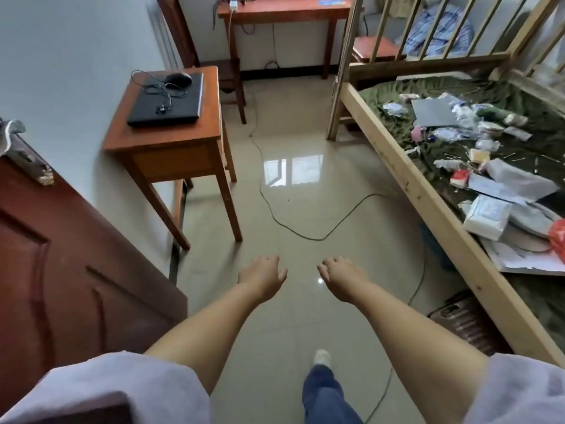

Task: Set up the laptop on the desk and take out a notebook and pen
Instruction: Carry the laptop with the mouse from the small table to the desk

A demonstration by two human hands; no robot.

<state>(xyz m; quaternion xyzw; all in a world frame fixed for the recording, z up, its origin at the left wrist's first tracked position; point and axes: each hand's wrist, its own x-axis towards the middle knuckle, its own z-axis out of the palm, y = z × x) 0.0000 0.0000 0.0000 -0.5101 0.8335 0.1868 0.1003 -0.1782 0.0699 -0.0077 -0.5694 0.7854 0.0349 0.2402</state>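
We find the laptop (166, 99) closed and lying flat on the small wooden surface (171, 139) at far left, against the wall. A mouse (178, 78) and its loose cable (159, 91) rest on the lid; we judge both must come off before the lid can be raised. No notebook or pen can be identified; loose papers (501, 191) cover the bed (428, 203) at right. Our left hand (264, 275) and right hand (342, 276) extend forward over the floor (305, 185), palms down, well apart from the laptop. Each grip is loosely spread, fingers slightly curled, holding nothing. We judge the task not yet begun.
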